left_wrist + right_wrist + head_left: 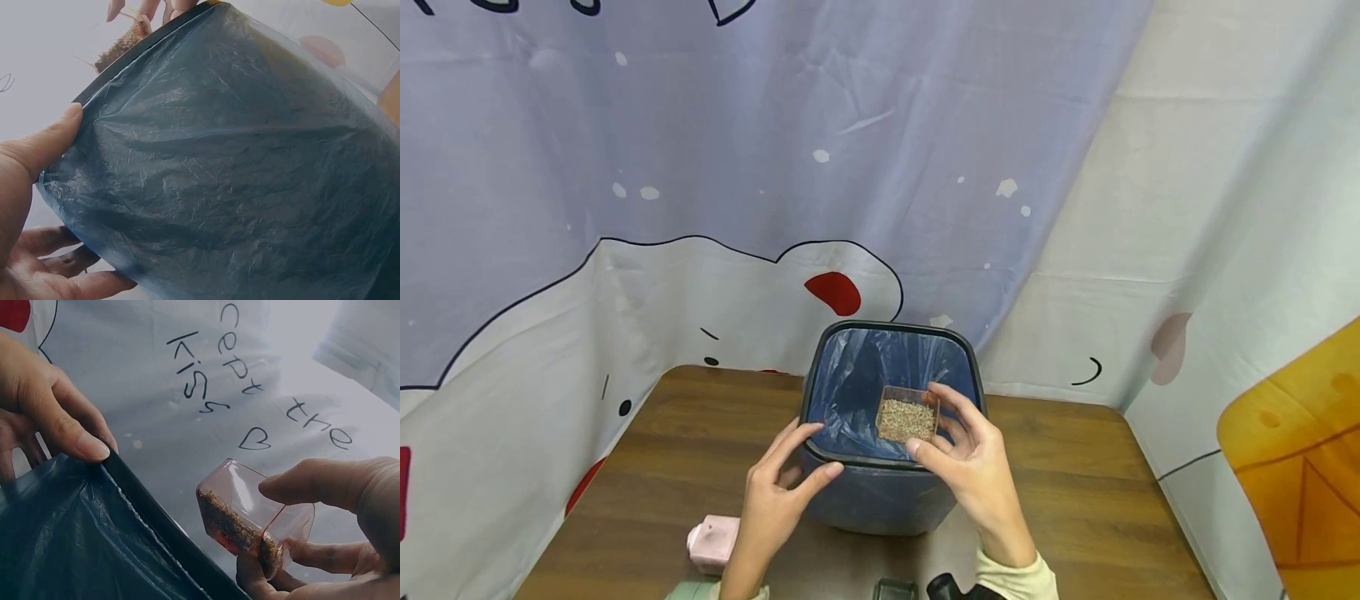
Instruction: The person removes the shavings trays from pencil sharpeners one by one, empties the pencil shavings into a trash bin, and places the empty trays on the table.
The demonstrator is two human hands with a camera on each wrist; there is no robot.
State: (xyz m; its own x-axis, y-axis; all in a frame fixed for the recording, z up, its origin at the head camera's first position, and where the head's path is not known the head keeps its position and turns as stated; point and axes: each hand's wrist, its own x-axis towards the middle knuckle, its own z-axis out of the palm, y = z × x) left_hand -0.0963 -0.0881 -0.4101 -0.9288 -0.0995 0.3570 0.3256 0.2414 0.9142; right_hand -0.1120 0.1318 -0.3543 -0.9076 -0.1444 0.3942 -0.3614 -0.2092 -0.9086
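A dark trash bin (880,500) stands upright, lined with a bluish plastic bag (857,358) folded over its black rim. At its near left corner my left hand (778,483) holds the rim, thumb at the front and fingers along the side. My right hand (983,462) grips a small clear pinkish plastic box (240,487) between thumb and fingers. Tan grains (906,419) fill its lower part. The box is over the bin's opening, tilted, with the grains gathered at one side in the right wrist view. The bin's bottom is hidden.
Beneath the bin is a wooden table (1075,483). A pink container (713,540) lies by the left forearm. Near the front edge are a dark green item (895,590) and a black object (943,587), both cut off. A printed curtain (850,167) hangs behind.
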